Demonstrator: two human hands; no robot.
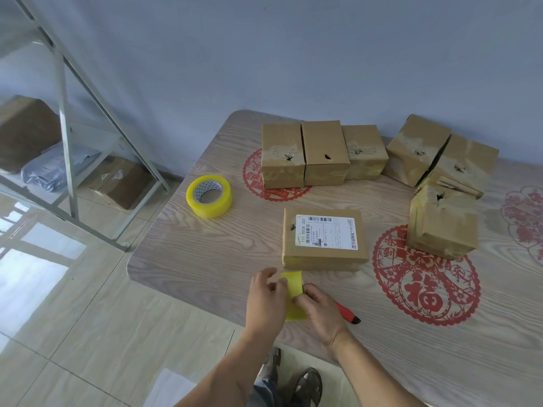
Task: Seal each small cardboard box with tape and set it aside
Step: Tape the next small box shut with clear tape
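Observation:
A flat cardboard box with a white shipping label (323, 239) lies in the middle of the wood-grain table (205, 254). Just in front of it, my left hand (266, 298) and my right hand (320, 309) together pinch a cut strip of yellow tape (293, 292), the left at its upper edge and the right at its side. A red utility knife (348, 314) pokes out from under my right hand; whether that hand also holds it is unclear. The yellow tape roll (209, 196) lies apart at the table's left.
Three taped boxes (323, 154) stand in a row at the back. More boxes (440, 160) cluster at the back right, one (442, 224) nearer on a red paper-cut decoration (426, 283). A metal rack (67, 113) with parcels stands left on the tiled floor.

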